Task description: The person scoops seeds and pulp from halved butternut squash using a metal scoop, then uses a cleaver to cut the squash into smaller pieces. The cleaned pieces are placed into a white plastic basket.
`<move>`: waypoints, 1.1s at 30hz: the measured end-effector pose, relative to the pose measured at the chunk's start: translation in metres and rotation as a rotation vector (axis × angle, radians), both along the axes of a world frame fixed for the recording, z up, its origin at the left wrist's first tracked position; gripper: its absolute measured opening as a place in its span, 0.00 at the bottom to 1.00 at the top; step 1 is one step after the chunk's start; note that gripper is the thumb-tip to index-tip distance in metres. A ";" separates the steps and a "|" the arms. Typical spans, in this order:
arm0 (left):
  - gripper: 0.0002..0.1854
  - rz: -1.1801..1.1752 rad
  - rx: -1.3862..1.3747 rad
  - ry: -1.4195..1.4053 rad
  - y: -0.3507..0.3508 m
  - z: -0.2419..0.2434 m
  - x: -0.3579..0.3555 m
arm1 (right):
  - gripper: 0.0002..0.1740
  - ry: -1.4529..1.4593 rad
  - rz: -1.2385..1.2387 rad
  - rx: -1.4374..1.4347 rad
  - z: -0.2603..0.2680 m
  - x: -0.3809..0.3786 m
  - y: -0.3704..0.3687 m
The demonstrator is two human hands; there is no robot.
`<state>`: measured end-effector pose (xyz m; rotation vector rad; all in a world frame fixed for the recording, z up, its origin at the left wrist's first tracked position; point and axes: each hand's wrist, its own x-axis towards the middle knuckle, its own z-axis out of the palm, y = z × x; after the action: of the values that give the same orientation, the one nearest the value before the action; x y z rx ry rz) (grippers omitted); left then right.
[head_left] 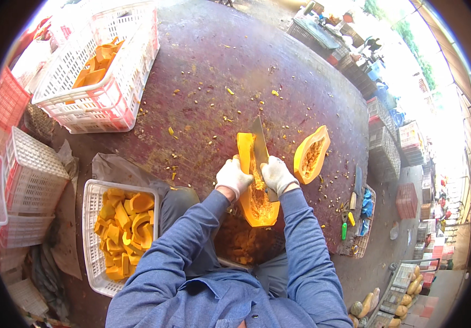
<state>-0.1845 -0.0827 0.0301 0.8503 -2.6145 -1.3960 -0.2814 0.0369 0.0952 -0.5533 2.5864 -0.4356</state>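
My left hand (234, 178), in a white knit glove, grips the left side of a halved orange pumpkin (260, 209) with stringy pulp and seeds showing. Gloved too, my right hand (277, 175) is closed around a wide-bladed knife (260, 139); the blade lies along the pumpkin half, its tip pointing away from me. The pumpkin's near end hangs over the table's edge. A second pumpkin half (312, 155) lies cut side up on the table to the right.
A white crate of pumpkin pieces (159, 229) stands at my left; another white crate (124, 102) sits on the dark red table (219, 82). At the table's right edge lie a knife (358, 182), a green-handled peeler (344, 231) and a basket (363, 248). Seeds are scattered about.
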 end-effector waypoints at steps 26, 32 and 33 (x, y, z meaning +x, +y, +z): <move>0.28 0.103 0.120 -0.092 0.012 0.000 -0.015 | 0.20 -0.172 0.036 0.297 0.021 -0.004 -0.018; 0.27 0.121 0.086 -0.041 0.020 -0.007 -0.006 | 0.20 -0.082 0.017 0.256 -0.005 0.014 -0.001; 0.28 0.102 0.086 -0.066 0.018 -0.001 -0.006 | 0.20 -0.052 0.017 0.241 -0.009 0.019 -0.001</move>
<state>-0.1903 -0.0645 0.0292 1.0415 -2.5335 -1.4870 -0.2621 0.0363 0.0864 -0.4722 2.5343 -0.1278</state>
